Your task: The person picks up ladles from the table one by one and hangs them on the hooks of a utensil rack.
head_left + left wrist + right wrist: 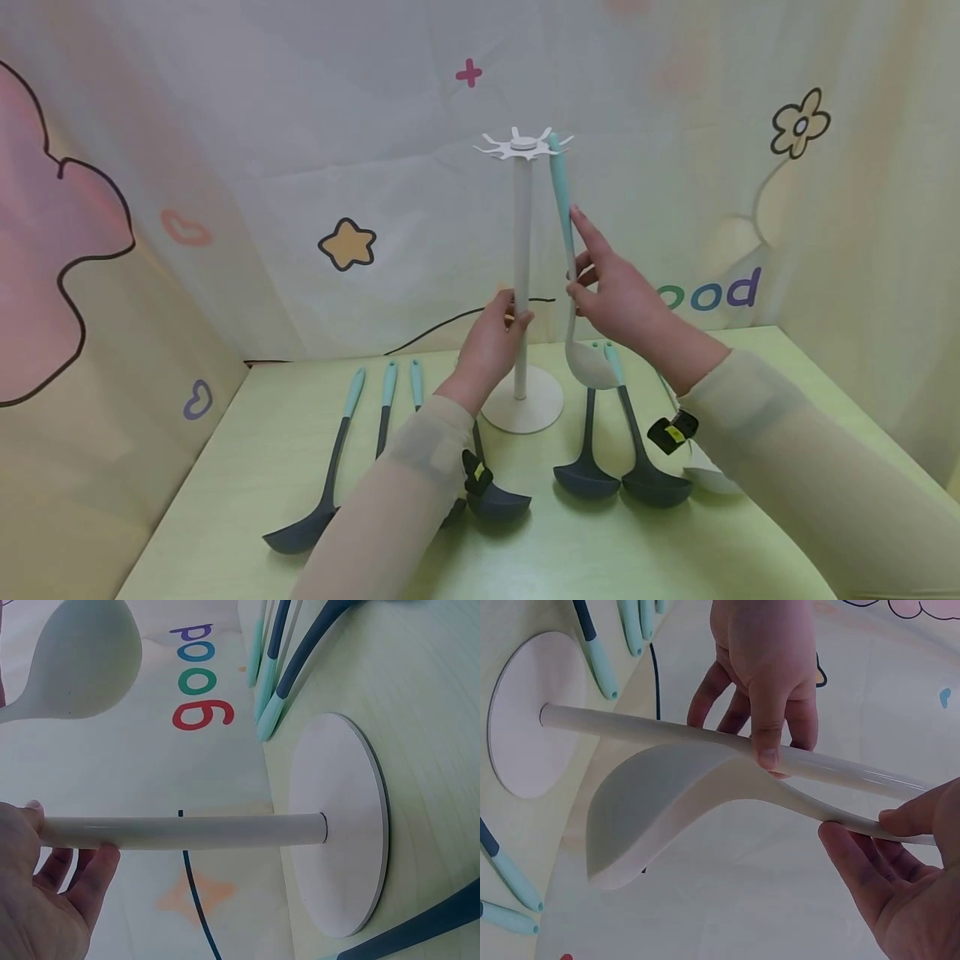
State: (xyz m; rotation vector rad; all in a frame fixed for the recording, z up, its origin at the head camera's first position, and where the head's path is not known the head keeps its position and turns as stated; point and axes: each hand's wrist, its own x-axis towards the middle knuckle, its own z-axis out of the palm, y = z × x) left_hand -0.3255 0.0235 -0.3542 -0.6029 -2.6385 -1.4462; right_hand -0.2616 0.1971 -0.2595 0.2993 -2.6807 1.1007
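Note:
A white stand (522,225) with a round base and a ring of hooks on top stands upright on the table. My left hand (487,346) grips its pole about midway, fingers and thumb around it, also plain in the left wrist view. To the pole's right, my right hand (618,287) pinches the shaft of a white ladle (592,365) with a mint handle. The ladle hangs upright, bowl down, above the table. Its handle end meets the hooks on the right side; whether a hook passes through its hole I cannot tell. The bowl (667,810) fills the right wrist view's middle.
Dark ladles with mint handles lie on the pale green table (225,500): several on the left, one (330,467) outermost, and two (587,479) (656,487) right of the base. Another white ladle (708,471) is partly behind my right forearm. A patterned curtain (405,100) hangs behind.

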